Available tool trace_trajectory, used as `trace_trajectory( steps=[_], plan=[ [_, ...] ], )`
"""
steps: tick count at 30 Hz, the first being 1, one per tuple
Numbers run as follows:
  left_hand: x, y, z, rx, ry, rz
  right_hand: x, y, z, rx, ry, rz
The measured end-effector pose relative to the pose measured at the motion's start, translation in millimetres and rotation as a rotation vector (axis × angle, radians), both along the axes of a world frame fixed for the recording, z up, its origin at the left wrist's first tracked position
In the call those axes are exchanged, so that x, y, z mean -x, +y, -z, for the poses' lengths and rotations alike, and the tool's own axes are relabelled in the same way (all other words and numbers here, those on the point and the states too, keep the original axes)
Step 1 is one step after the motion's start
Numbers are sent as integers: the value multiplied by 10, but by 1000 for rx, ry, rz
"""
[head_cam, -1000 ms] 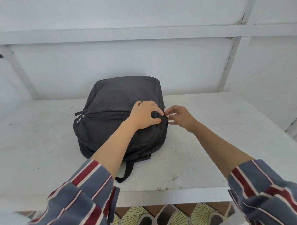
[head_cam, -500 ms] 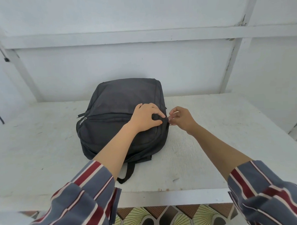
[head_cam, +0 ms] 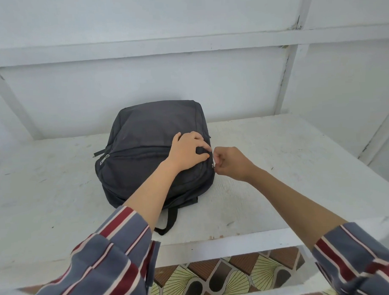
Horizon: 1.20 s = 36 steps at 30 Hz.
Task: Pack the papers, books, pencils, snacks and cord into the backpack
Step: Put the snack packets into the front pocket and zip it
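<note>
A dark grey backpack (head_cam: 149, 135) lies flat on the white table (head_cam: 278, 166), its zips closed as far as I can see. My left hand (head_cam: 187, 152) pinches a fold of the bag's fabric near its right edge. My right hand (head_cam: 229, 161) is curled just beside that edge and pinches a small metal zip pull (head_cam: 213, 166). A second zip pull (head_cam: 104, 159) shows at the bag's left side. No papers, books, pencils, snacks or cord are visible.
A black strap (head_cam: 168, 221) trails from the bag toward the table's front edge (head_cam: 236, 243). White walls close in behind and to the right. Patterned floor tiles (head_cam: 215, 279) show below the table.
My right hand has curled tighter and dropped slightly along the bag's right edge, now holding the zip pull. My left hand keeps its pinch on the fabric.
</note>
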<state>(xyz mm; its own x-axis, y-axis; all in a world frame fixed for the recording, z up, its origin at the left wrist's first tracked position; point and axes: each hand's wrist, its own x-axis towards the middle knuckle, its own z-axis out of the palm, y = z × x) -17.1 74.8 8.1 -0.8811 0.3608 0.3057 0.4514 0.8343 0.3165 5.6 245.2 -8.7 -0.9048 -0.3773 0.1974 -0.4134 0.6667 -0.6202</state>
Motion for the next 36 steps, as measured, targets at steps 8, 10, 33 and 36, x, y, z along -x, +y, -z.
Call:
trace_trajectory(
  steps=[8, 10, 33, 36],
  plan=[
    [-278, -84, 105, -108, -6, 75, -298, -81, 75, 271, -117, -7],
    [-383, -130, 125, -129, -24, 109, -380, -118, 79, 324, -152, -20],
    [-797, -107, 346, -276, 112, -39, -468, -95, 161, 183, 17, -37],
    [-806, -100, 362, -380, 94, -57, -407, -221, 256, 60, 154, 17]
  ],
)
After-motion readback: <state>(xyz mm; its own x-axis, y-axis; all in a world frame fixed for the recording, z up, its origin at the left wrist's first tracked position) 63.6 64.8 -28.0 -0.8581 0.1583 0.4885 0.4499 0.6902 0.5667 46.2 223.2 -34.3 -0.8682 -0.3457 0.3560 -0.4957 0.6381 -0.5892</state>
